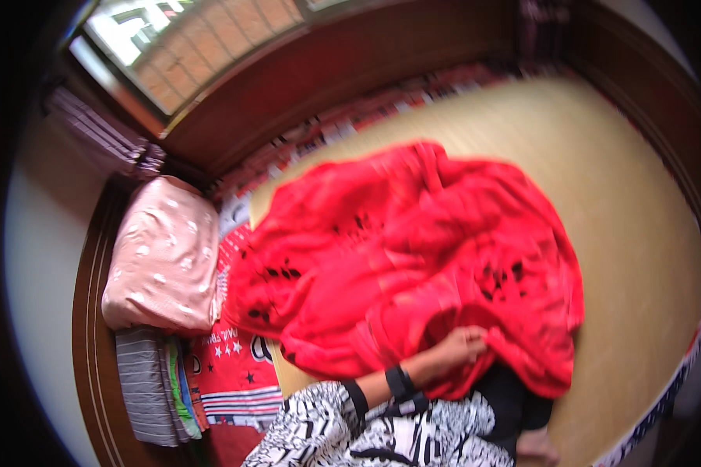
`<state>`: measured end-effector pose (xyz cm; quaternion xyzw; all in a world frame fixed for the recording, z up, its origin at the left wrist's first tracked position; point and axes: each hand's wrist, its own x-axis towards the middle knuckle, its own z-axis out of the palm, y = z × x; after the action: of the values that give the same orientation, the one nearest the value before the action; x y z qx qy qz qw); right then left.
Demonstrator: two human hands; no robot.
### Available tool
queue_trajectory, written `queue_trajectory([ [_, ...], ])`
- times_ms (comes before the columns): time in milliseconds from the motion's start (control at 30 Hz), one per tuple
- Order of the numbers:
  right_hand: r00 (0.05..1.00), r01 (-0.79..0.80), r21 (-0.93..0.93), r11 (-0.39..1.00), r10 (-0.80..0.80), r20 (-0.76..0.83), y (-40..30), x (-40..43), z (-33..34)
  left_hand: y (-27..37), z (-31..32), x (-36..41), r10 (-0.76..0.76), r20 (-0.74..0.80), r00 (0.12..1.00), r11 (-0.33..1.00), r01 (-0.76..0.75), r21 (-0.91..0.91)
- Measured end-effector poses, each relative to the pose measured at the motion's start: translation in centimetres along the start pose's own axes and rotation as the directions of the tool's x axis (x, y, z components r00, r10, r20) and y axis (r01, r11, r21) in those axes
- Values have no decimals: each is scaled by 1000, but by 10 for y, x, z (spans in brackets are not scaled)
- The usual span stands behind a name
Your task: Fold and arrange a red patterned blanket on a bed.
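A large red blanket with clusters of dark leaf-like prints lies rumpled over a tan mat. My left hand reaches in from the lower left, a black band on its wrist. Its fingers are closed on the blanket's near edge, where the cloth lifts into a fold with a dark hollow beside it. The near right part of the blanket hangs over a leg in black. My right hand is out of sight; whether the blanket covers it, I cannot tell.
To the left, a pink bundle of bedding with white prints sits by a stack of folded textiles. A red printed sheet shows under the mat. Wooden panelling, a window and a tied purple curtain border the bed.
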<state>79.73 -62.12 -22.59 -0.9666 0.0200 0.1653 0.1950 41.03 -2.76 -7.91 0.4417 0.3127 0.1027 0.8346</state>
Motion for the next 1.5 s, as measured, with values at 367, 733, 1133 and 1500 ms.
queue_trajectory([
  [367, 478, 688, 393, 610, -789, 387, -437, -152, 28, -10, 10, -51, 129, 362, 923, 776, -321, 543],
  [733, 113, 967, 184, 179, -941, 319, -460, -174, 34, 20, 13, -67, 268, 475, 838, 395, -545, 739],
  [1133, 566, 797, 127, 590, -804, 181, -376, -92, 53, -13, 1, -76, 599, 263, 756, 312, -523, 793],
  [1500, 955, 198, 673, 713, -296, 33, -414, -49, 38, 18, -20, -59, 505, 44, 862, 384, -269, 883],
])
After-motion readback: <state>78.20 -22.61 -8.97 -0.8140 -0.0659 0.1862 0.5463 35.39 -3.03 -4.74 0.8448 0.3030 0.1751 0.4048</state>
